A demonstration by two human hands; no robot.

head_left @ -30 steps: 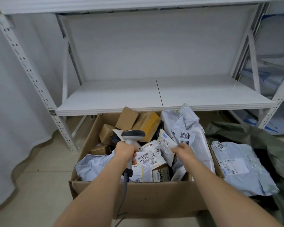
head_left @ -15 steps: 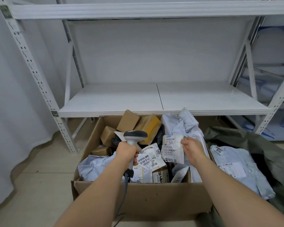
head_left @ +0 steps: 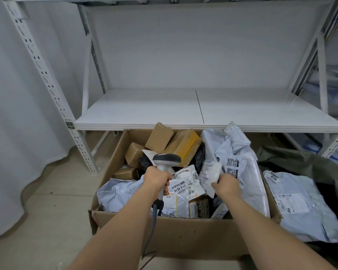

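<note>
Open air lay over the cardboard box (head_left: 183,234), where the left hand (head_left: 158,180) gripped the scanner (head_left: 166,158) and the right hand (head_left: 227,187) pinched a small packet (head_left: 210,172). Beneath them, parcels filled the box to its rim. Brown cartons (head_left: 159,136) and grey mailers (head_left: 236,147) rose before the shelf board (head_left: 144,112), itself wide open; a slotted post (head_left: 47,84) bounded the left and a green sack (head_left: 304,160) crowded the right.

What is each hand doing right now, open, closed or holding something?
Left hand: closed round the handle of the grey handheld barcode scanner.
Right hand: gripping a small white labelled plastic parcel over the brown cardboard box.
</note>
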